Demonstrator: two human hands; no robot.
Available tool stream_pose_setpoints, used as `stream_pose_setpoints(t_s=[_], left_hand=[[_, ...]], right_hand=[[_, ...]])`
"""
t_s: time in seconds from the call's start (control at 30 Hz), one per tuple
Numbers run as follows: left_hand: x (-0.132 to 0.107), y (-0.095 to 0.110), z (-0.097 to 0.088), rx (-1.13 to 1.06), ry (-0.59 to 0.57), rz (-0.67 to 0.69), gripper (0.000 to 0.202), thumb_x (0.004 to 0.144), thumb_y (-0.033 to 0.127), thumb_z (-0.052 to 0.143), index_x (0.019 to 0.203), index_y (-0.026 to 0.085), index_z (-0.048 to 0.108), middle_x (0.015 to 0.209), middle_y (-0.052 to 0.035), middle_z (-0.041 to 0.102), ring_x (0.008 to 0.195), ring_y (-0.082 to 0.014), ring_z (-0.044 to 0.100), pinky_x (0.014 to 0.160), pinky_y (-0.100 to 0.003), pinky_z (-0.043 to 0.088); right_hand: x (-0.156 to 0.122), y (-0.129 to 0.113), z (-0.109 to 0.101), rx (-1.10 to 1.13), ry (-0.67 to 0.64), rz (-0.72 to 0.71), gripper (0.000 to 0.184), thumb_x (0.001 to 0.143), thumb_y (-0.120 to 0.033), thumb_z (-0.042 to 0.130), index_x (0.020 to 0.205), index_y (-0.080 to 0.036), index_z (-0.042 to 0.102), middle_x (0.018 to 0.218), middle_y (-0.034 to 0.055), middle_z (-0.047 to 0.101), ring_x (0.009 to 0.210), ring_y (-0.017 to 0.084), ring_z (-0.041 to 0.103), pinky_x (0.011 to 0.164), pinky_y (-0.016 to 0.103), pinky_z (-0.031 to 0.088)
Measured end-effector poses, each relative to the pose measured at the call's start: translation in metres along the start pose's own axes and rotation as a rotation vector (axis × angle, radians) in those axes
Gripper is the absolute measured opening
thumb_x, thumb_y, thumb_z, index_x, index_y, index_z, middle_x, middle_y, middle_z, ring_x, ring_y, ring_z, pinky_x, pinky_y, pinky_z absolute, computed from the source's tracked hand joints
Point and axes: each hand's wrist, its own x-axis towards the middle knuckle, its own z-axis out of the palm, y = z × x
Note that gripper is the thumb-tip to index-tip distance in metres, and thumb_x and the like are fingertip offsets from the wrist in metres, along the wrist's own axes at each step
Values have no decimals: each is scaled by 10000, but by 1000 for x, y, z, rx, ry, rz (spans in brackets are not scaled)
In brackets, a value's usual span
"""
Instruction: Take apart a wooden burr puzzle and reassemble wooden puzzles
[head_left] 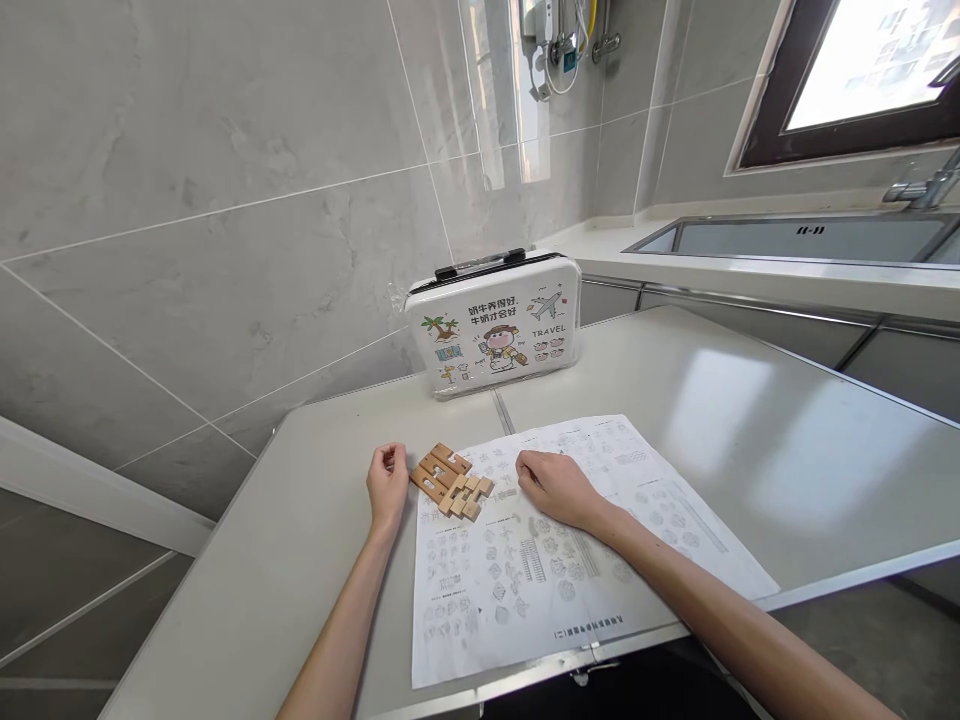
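Left hand (pixel 388 482) curled beside blocks (pixel 452 482), right fist (pixel 555 487) over sheet (pixel 540 640); anything inside, can't tell. Sheet tugged, blocks could shift!

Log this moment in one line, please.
left hand: curled beside wooden pieces | right hand: fist over printed sheet | wooden pieces: at sheet's left edge | white case: standing on table behind sheet

Brown and pale notched wooden blocks (pixel 453 484) lie clustered at the edge of a printed sheet (pixel 536 595)
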Motion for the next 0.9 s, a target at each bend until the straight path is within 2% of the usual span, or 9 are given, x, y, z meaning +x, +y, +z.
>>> stream_pose_setpoints(t_s=[0.3, 0.9], left_hand=[[-1, 3, -1, 6, -17, -7, 296, 898, 483, 619, 975, 204, 683, 1021, -87, 732, 950, -232, 672, 845, -358, 526], [-1, 3, 1, -2, -28, -20, 320, 861, 494, 639, 963, 195, 682, 1020, -99, 738, 956, -247, 673, 859, -365, 534]], right_hand=[[0, 1, 1, -11, -6, -22, 211, 977, -124, 460, 796, -220, 512, 749, -15, 663, 640, 152, 541, 623, 276, 324], [0, 2, 1, -3, -16, -30, 211, 963, -108, 471, 854, -213, 618, 810, 1, 720, 704, 159, 624, 659, 277, 381]])
